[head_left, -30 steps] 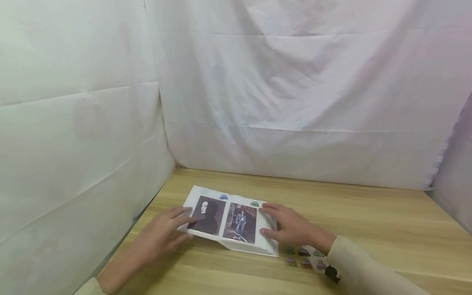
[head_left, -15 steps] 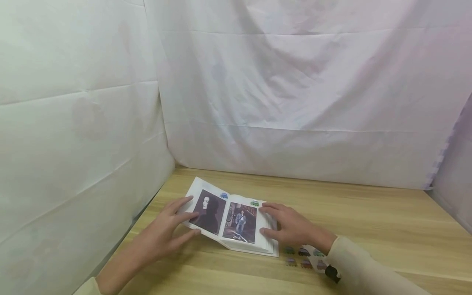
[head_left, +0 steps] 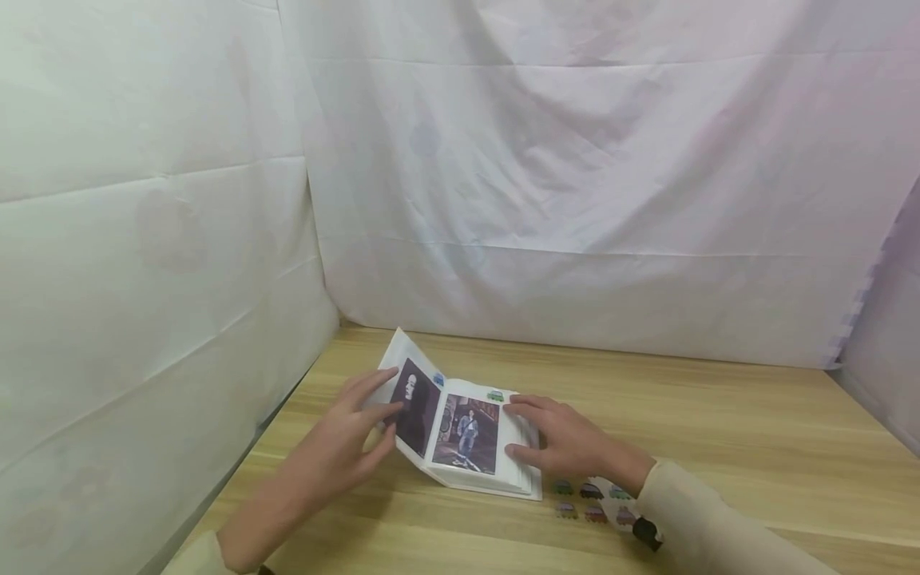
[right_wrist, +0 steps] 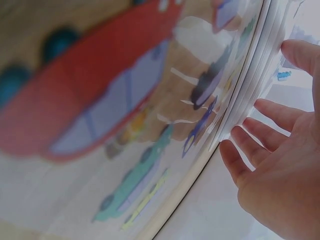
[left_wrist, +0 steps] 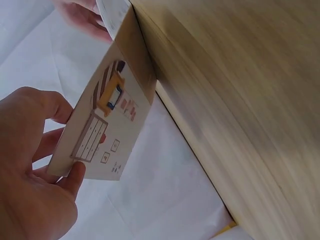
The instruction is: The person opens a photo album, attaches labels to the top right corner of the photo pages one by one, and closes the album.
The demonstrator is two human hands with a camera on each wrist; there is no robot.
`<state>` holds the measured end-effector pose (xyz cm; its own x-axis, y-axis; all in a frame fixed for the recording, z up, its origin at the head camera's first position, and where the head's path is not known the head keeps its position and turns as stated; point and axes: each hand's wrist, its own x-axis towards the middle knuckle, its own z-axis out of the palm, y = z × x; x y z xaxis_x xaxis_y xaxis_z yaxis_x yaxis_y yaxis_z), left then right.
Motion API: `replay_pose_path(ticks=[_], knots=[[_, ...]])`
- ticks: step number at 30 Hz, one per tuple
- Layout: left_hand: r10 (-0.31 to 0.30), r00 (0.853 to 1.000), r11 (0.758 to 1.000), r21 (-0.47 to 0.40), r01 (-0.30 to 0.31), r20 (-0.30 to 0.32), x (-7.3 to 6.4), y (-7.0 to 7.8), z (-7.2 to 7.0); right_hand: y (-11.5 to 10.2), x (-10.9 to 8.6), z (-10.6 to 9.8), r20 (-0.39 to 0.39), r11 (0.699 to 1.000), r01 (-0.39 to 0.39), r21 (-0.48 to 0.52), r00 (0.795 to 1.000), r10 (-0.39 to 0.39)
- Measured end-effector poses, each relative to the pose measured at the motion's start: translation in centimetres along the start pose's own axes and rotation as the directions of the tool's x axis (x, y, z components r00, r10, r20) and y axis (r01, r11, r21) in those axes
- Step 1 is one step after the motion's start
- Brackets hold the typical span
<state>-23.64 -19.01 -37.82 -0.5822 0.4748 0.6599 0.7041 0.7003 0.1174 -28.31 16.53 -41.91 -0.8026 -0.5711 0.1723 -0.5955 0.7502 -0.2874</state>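
A white photo album (head_left: 521, 471) lies open on the wooden table, with one photo showing on each side. Its left cover is tilted up, and my left hand (head_left: 334, 443) pinches that edge, fingers on the photo side. In the left wrist view, the left hand (left_wrist: 37, 165) has a finger or thumb against the printed outside of the cover (left_wrist: 112, 125). My right hand (head_left: 575, 439) rests its fairly straight fingertips on the right page's outer edge. A blue car sticker (head_left: 438, 379) and a green car sticker (head_left: 495, 395) sit above the photos.
A clear sheet of car stickers (head_left: 593, 503) lies on the table (head_left: 719, 431) beside the album, partly under the right forearm. A dark object (head_left: 646, 533) is at the right sleeve. White cloth (head_left: 575, 200) hangs behind and at the left.
My left hand has moved right and slightly up, raising the album's left cover from nearly flat to a steep tilt. The right hand has stayed on the right page.
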Motion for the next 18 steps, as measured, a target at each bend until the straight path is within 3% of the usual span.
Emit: replay_pose_path(ticks=[10, 18], knots=[[0.148, 0.989, 0.989, 0.005, -0.148, -0.011, 3.1, 3.6, 2.0, 0.0, -0.2, -0.1, 0.008, 1.000, 0.001, 0.001, 1.000, -0.001], [0.301, 0.953, 0.948, 0.101, -0.301, 0.022, 4.6, 6.2, 4.7, -0.1, -0.1, 0.0, 0.017, 0.999, -0.033, -0.003, 0.999, 0.033]])
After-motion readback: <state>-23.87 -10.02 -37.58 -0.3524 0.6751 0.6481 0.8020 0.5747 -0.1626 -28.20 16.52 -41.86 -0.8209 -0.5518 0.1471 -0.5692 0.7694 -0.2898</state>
